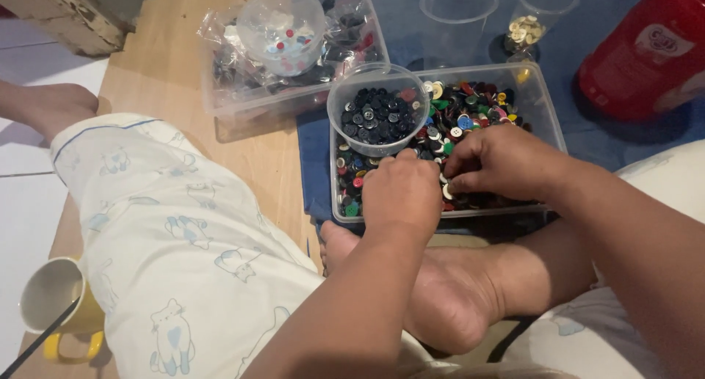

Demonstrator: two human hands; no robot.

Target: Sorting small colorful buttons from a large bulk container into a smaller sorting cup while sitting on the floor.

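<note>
A clear plastic tray (545,106) full of mixed coloured buttons (470,111) lies on a blue mat in front of me. A clear cup of dark buttons (376,113) stands in the tray's left far corner. My left hand (400,192) reaches into the near part of the tray, fingers curled down among the buttons. My right hand (499,162) rests beside it, fingertips pinched on the buttons at the tray's near middle. What the fingers grip is hidden.
A second clear tray (220,92) at the back left holds bagged buttons and a cup of pale buttons (283,30). Two clear cups (457,12) stand behind, one holding gold buttons (526,30). A red canister (646,52) stands right. A yellow mug (55,305) sits near left.
</note>
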